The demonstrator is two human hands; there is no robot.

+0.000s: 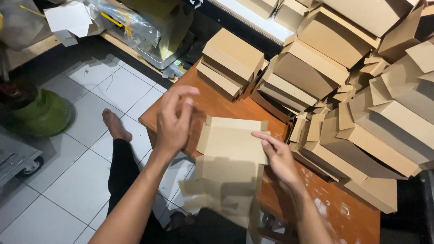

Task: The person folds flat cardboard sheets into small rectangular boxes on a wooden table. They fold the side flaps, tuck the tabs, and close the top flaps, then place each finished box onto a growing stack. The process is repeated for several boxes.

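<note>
Orange-brown bench (217, 106) over white tiled floor (81, 180). Flat brown cardboard blank (230, 149) lies at bench's near edge, top & side flaps partly raised, otherwise unfolded. Right hand (278, 156): fingertips press blank's right edge, grip open. Left hand (174, 119): lifted just left of blank, fingers loose, holding nothing. Finished boxes (343, 90) fill bench's far & right side: many done, this one barely begun.

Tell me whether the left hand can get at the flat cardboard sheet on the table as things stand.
Probably yes: the left hand is raised just beside the cardboard sheet, nothing between them; the right hand touches only its right edge.
</note>
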